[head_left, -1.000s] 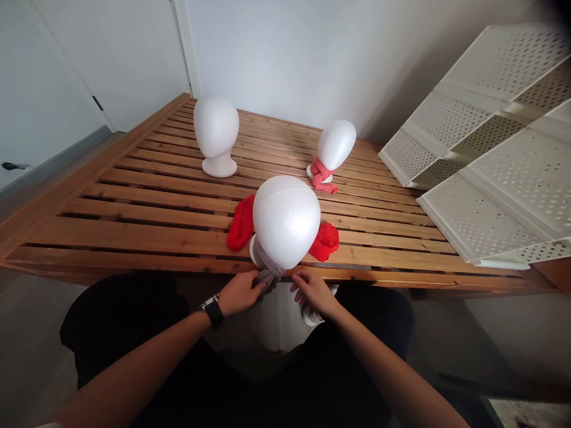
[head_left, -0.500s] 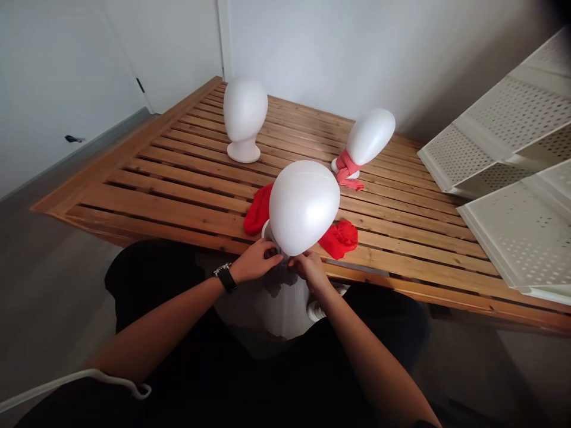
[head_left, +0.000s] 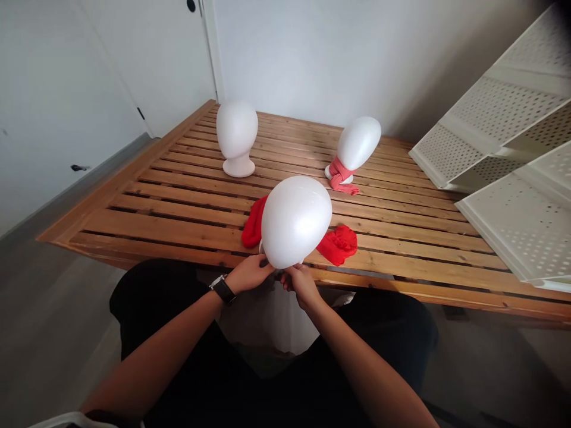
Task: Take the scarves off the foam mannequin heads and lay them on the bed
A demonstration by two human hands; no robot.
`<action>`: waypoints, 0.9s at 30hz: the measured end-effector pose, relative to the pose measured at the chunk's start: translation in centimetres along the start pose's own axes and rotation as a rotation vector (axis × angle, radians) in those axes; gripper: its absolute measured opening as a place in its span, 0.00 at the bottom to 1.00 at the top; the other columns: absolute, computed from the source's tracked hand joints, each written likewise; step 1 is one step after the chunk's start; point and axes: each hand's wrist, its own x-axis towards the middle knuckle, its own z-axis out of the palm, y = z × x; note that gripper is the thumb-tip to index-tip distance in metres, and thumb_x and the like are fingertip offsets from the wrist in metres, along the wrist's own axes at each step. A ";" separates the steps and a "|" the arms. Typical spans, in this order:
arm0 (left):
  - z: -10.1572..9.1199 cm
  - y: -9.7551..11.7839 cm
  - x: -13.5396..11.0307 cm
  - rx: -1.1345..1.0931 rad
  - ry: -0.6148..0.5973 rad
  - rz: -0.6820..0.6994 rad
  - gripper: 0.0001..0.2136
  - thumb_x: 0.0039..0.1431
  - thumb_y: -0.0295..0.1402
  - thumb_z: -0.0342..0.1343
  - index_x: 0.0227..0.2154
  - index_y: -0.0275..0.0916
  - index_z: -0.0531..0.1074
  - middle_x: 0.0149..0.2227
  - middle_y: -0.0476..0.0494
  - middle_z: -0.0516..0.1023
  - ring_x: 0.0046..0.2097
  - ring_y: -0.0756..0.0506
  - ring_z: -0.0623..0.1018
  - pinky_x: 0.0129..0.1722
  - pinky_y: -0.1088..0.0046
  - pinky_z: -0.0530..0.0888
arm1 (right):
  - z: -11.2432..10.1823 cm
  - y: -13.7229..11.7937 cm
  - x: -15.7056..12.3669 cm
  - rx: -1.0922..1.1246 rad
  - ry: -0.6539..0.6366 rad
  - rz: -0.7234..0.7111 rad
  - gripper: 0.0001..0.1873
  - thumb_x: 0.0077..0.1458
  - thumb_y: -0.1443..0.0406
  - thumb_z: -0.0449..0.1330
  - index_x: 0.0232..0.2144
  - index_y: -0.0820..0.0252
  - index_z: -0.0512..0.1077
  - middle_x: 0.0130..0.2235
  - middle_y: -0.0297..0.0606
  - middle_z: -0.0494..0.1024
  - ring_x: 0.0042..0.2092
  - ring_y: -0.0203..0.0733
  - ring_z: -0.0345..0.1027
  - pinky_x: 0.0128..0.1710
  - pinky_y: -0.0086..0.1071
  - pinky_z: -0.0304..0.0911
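Observation:
A white mannequin head (head_left: 297,220) stands close in front of me at the near edge of the slatted bench, its neck mostly hidden below. My left hand (head_left: 250,273) is at the left of the neck, thumb and fingers pinched together, fingertips out of sight under the head. My right hand (head_left: 300,284) is closed just below the head's lower edge, its fingers curled near the left fingertips. What either hand grips is hidden. Red cloth lies on both sides of the head: one piece (head_left: 254,223) at left, a bunched piece (head_left: 339,244) at right.
On the wooden slatted bench (head_left: 173,223) stand a bare white mannequin head (head_left: 237,134) at back left and a tilted one (head_left: 359,142) with a coral scarf (head_left: 341,175) round its neck. White perforated racks (head_left: 513,220) are at the right. Behind is a white wall (head_left: 303,59).
The view has tilted up slightly. Grey cloth hanging below my fingers earlier is no longer plainly visible. My right hand has turned, its fingers now more curled; both hands stay at the neck.

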 end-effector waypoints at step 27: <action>2.3 -1.6 0.6 -0.282 0.354 -0.054 0.21 0.64 0.50 0.52 0.33 0.36 0.76 0.35 0.42 0.81 0.38 0.41 0.76 0.37 0.69 0.69 | -3.2 1.0 0.1 0.176 0.108 0.038 0.22 0.51 0.49 0.62 0.16 0.59 0.68 0.17 0.35 0.71 0.19 0.32 0.59 0.22 0.30 0.49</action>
